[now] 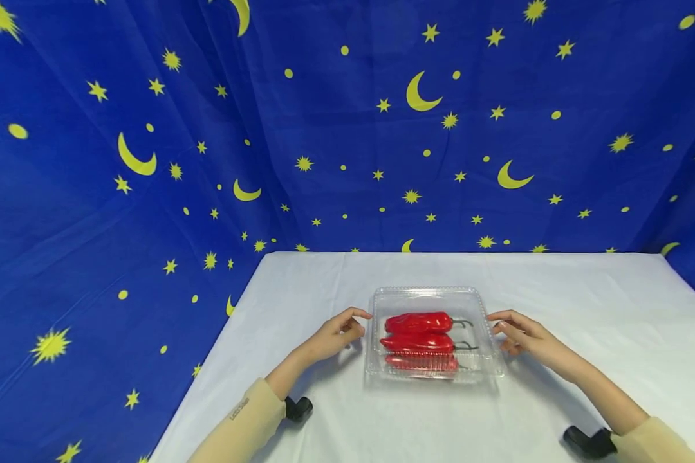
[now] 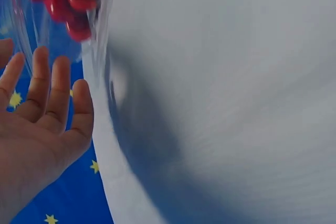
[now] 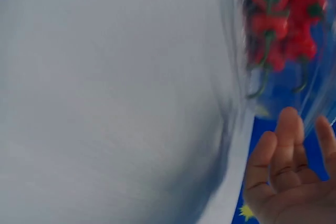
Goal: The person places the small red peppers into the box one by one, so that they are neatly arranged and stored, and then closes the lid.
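Observation:
A clear plastic clamshell box (image 1: 428, 297) sits on the white-covered table, its lid down over several red peppers (image 1: 418, 342) with green stems pointing right. At the box's left side is my left hand (image 1: 337, 334), fingers relaxed and the index fingertip at or very near the wall. My right hand (image 1: 524, 334) is at the opposite side, its fingertips close to the right wall. Both palms show with loosely bent fingers in the wrist views, the left hand (image 2: 44, 114) and the right hand (image 3: 294, 171) each beside the box. Whether the fingertips touch the plastic I cannot tell.
White cloth (image 1: 591, 289) covers the table. Behind it and along the left hangs a blue curtain (image 1: 370, 128) with yellow moons and stars. Black wrist devices (image 1: 298, 409) stick out near both sleeves.

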The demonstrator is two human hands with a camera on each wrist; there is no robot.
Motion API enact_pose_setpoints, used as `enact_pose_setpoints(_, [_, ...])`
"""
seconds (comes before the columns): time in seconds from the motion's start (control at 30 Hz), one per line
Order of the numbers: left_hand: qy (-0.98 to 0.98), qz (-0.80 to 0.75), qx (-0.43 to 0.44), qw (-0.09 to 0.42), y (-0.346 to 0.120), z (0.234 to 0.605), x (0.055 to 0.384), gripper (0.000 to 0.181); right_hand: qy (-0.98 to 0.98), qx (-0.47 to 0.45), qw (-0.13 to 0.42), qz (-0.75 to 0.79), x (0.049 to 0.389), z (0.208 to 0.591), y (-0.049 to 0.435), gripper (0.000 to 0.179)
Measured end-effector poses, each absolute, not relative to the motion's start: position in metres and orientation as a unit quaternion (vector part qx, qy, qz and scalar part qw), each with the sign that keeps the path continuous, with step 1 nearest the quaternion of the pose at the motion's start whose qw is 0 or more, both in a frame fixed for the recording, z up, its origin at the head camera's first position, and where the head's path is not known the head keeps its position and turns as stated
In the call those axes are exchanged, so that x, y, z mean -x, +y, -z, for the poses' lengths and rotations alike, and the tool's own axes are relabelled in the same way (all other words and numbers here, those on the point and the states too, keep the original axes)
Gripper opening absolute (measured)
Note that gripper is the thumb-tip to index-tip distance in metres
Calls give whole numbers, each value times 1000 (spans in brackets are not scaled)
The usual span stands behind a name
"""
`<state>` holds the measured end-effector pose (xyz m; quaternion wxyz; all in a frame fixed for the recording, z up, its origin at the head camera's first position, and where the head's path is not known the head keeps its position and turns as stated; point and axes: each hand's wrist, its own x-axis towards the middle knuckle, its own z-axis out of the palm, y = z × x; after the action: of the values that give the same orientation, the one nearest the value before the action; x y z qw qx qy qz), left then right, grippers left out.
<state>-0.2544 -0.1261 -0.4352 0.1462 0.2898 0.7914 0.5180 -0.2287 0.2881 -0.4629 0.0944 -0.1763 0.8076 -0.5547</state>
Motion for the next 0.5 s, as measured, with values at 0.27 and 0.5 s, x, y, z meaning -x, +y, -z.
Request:
enact_pose_setpoints(0.27, [786, -521, -275, 186, -130, 456, 232, 56, 795, 210, 130, 554, 193, 459, 283, 44])
enact_pose_setpoints(0.5, [752, -559, -266, 225, -126, 468, 219, 71, 779, 201, 173, 568, 177, 460, 278, 57])
